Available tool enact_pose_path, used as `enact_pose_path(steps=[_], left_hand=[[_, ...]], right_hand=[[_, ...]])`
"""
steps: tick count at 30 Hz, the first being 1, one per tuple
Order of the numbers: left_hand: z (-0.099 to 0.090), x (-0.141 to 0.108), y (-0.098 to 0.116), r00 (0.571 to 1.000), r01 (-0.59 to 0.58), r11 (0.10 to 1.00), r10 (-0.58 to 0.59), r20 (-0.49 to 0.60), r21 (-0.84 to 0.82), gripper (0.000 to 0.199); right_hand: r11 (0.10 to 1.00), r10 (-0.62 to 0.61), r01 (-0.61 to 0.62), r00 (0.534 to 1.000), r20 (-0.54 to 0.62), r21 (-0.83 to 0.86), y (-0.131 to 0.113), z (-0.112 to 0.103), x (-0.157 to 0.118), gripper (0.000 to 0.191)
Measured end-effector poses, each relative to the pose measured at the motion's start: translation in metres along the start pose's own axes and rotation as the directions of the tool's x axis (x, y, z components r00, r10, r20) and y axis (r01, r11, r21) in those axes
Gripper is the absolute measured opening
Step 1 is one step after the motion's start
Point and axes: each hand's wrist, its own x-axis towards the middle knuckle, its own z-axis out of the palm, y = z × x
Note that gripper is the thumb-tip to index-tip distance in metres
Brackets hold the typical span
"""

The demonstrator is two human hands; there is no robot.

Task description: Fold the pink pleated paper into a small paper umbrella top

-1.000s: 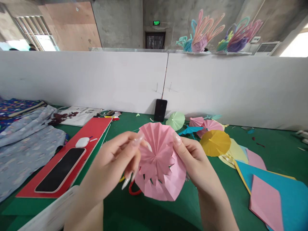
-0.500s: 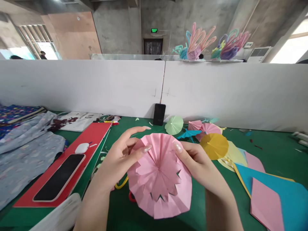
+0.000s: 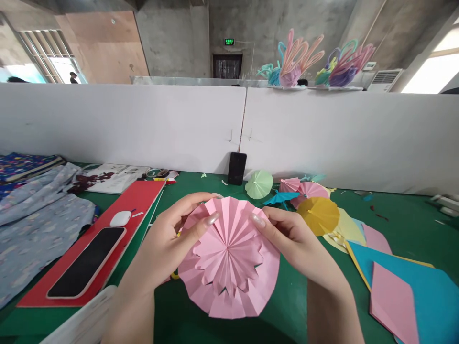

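A round, pleated pink paper (image 3: pixel 229 258) is held up over the green table, its folds fanning out from the centre. Zigzag cuts run along a ring in its lower half. My left hand (image 3: pixel 179 231) pinches the upper left edge, thumb on the front and fingers behind. On the upper right edge, my right hand (image 3: pixel 287 234) grips in the same way, its fingertips hidden behind the paper. A bit of a yellow loop (image 3: pixel 174 275) shows below my left hand, mostly covered.
Small paper umbrellas, among them a green one (image 3: pixel 259 184) and a yellow one (image 3: pixel 318 216), lie beyond my right hand. Blue paper sheets (image 3: pixel 430 296) are on the right. At left, a phone (image 3: pixel 87 263) rests on a red board (image 3: pixel 143 196). A white partition (image 3: pixel 161 129) stands behind.
The pink paper has moved slightly left and opened flatter, its pleats more evenly spread. My left hand's raised index finger has come down behind the paper's edge.
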Motion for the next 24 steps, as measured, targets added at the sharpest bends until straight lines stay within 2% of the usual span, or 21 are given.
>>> enact_pose_path(steps=[6, 11, 17, 24], left_hand=[[0.0035, 0.0003, 0.0001, 0.993, -0.018, 0.998, 0.025, -0.116, 0.060, 0.028], [0.0064, 0.0007, 0.0018, 0.965, -0.035, 0.991, 0.066, -0.253, 0.128, 0.023], [0.0035, -0.0015, 0.0030, 0.974, -0.105, 0.989, 0.124, -0.192, 0.106, 0.016], [0.0017, -0.0008, 0.0014, 0.968, -0.086, 0.993, 0.104, -0.227, 0.086, 0.016]], right_hand=[[1.000, 0.009, -0.011, 0.997, 0.078, 0.025, -0.0017, 0.0008, -0.0005, 0.036], [0.998, 0.015, -0.022, 0.992, 0.123, 0.054, -0.0009, 0.0032, -0.0005, 0.036], [0.998, -0.016, 0.006, 0.989, 0.145, 0.069, -0.0005, 0.0036, -0.0001, 0.039], [0.998, -0.021, 0.014, 0.993, 0.113, 0.060, -0.0003, 0.0078, 0.0010, 0.042]])
